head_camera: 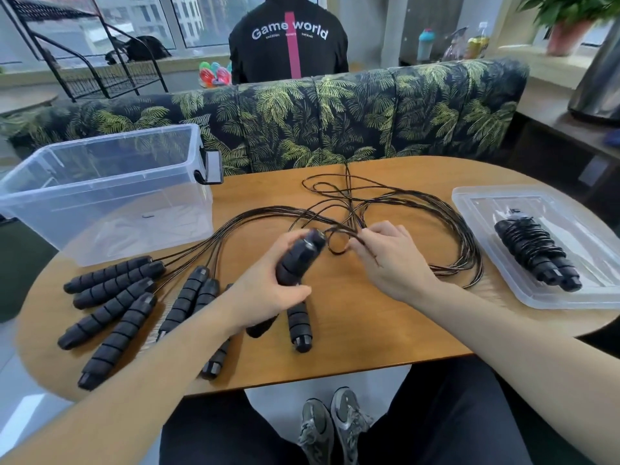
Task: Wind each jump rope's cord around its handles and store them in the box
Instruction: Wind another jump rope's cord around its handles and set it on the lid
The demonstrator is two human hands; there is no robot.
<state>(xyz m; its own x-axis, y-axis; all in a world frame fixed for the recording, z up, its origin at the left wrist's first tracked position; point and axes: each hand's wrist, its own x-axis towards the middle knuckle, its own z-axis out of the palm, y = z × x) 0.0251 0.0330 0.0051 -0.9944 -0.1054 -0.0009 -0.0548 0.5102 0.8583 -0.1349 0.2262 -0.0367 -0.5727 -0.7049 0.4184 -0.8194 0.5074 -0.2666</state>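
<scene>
Left hand [268,290] fingers grip paired handles [297,260] upright (steady spool); right hand [391,260] fingers pinch cord [339,241] just beside, forming first loop; box [100,196] waits left.

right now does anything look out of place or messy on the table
Yes. The one wound rope lies on the lid at the right, not in the box. The loose cords cross in a tangle mid-table.

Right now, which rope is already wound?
The rope lying in the lid on the right: cord wrapped around its handles. All others trail loose cords.
</scene>
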